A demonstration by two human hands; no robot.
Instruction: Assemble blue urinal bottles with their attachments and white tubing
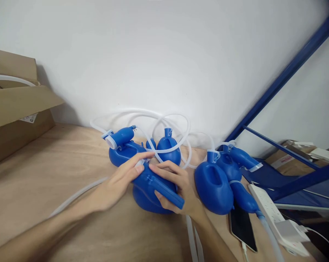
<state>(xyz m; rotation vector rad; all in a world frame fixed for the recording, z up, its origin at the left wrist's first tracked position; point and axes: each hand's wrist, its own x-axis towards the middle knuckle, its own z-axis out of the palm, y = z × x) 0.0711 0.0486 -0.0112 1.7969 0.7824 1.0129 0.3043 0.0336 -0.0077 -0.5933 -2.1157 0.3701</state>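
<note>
The right hand point(175, 185) grips a blue plastic jug with a handle point(153, 193) at the near middle of the brown wooden table point(24, 203). The left hand point(120, 178) presses its fingers on the jug's left end.

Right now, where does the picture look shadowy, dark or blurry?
Head view: a soft grey shadow falls on the white wall beside the brown cardboard box, the top right corner turns dark, the small printed label is too blurry to read, and the left hand and right hand look slightly soft.
</note>
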